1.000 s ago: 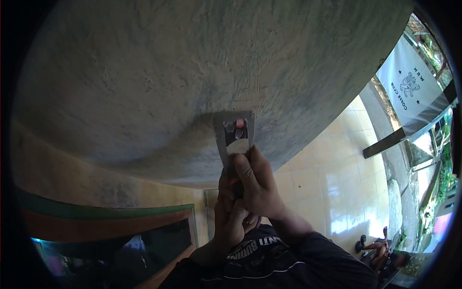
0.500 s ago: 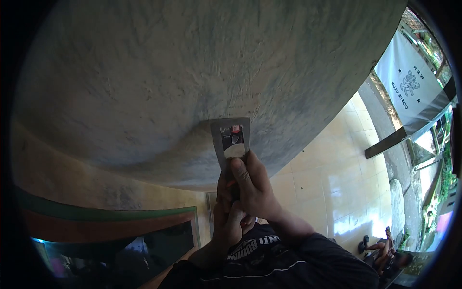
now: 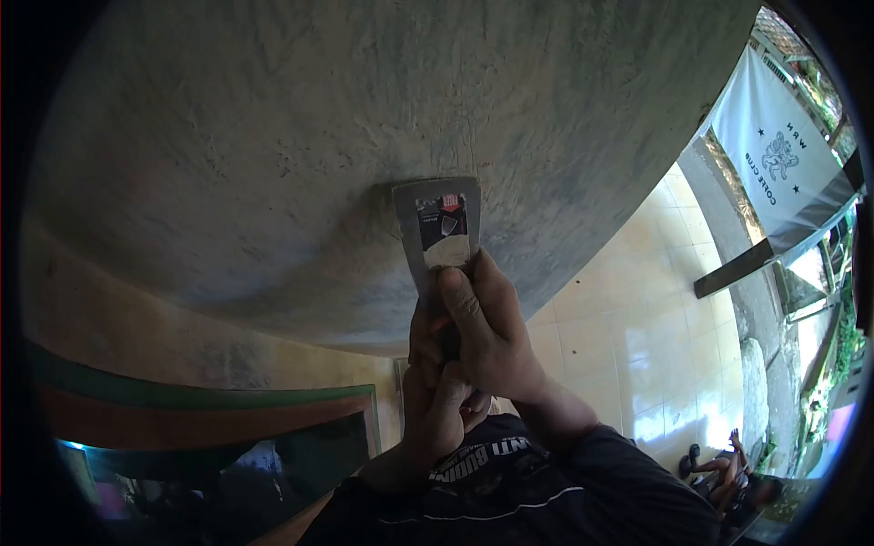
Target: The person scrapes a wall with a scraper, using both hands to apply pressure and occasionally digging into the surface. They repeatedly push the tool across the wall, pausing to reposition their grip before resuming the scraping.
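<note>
Both my hands grip a metal scraper (image 3: pixel 435 227) by its handle, one above the other. My right hand (image 3: pixel 482 337) is the upper one, with its forefinger lying up the back of the blade. My left hand (image 3: pixel 435 420) wraps the handle end just below it. A label and a smear of pale filler sit on the blade. The blade's top edge presses against a rough grey plastered surface (image 3: pixel 346 118) that fills the upper part of the view.
Glossy cream floor tiles (image 3: pixel 628 346) lie to the right. A white banner (image 3: pixel 774 155) hangs at the far right. Another person (image 3: pixel 719 473) sits at the lower right. A green-framed dark panel (image 3: pixel 228 428) is at the lower left.
The scraper dipped slightly, then slid upward along the grey surface; its edge now sits higher than a second ago. Both hands kept their grip.
</note>
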The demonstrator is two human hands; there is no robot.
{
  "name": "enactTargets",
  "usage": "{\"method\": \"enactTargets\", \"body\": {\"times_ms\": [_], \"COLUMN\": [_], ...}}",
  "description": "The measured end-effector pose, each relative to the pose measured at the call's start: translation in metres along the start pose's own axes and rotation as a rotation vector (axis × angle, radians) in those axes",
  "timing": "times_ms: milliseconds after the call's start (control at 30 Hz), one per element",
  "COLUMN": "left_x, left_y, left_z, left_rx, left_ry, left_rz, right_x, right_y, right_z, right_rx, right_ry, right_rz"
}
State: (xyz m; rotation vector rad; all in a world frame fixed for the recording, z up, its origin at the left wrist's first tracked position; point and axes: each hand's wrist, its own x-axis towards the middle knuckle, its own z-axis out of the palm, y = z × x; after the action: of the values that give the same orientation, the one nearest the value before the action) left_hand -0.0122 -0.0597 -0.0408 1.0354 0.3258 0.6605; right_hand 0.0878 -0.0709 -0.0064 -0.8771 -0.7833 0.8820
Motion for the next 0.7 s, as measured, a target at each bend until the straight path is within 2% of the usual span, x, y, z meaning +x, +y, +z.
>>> {"method": "enactTargets", "body": {"times_ms": [100, 400, 500, 600, 700], "left_x": [-0.007, -0.001, -0.008, 0.001, 0.005], "left_y": [-0.004, -0.006, -0.002, 0.004, 0.014], "left_z": [-0.010, -0.013, -0.001, 0.003, 0.006], "left_rx": [-0.092, -0.049, -0.031, 0.018, 0.004], "left_ry": [0.005, -0.052, 0.033, 0.004, -0.030], "left_rz": [-0.070, 0.024, 0.022, 0.095, 0.042], "right_x": [0.000, 0.004, 0.001, 0.004, 0.008], "right_y": [0.000, 0.000, 0.001, -0.009, -0.020], "right_z": [0.000, 0.000, 0.002, 0.002, 0.004], "right_rx": [0.009, -0.063, -0.068, -0.044, -0.001], "right_ry": [-0.015, -0.039, -0.033, -0.014, -0.053], "right_rz": [0.006, -0.070, -0.055, -0.006, -0.057]}}
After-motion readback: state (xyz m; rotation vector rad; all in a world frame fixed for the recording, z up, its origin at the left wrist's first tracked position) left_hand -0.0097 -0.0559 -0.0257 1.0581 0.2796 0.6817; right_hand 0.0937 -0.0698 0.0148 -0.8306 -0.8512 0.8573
